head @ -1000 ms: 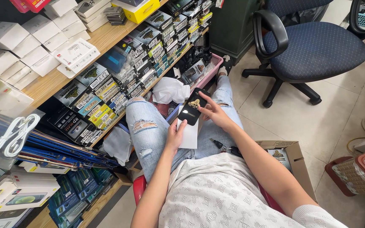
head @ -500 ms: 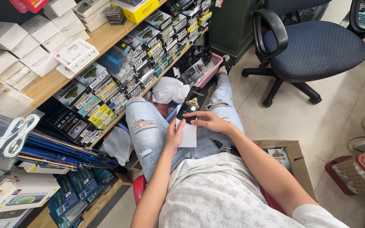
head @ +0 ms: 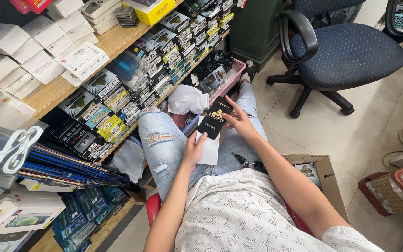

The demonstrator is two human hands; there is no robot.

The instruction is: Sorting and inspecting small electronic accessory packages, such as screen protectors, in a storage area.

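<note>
I sit on a red stool with my legs in torn jeans stretched out. My left hand (head: 194, 150) holds a flat white sleeve (head: 209, 148) against my lap. My right hand (head: 239, 122) grips a flat black packet with a gold emblem (head: 215, 122), which sits partly on top of the white sleeve, its upper end sticking out. Both hands meet over my thighs, close to the shelf edge.
Wooden shelves (head: 66, 88) on the left carry white boxes and rows of small packaged items. A pink basket (head: 233, 80) stands by my feet. A blue office chair (head: 346, 53) is ahead right. An open cardboard box (head: 320, 175) and a woven basket (head: 388, 191) sit to my right.
My right hand has brought the black packet down and towards my lap, closer to the white sleeve in my left hand. The left hand stayed about where it was.
</note>
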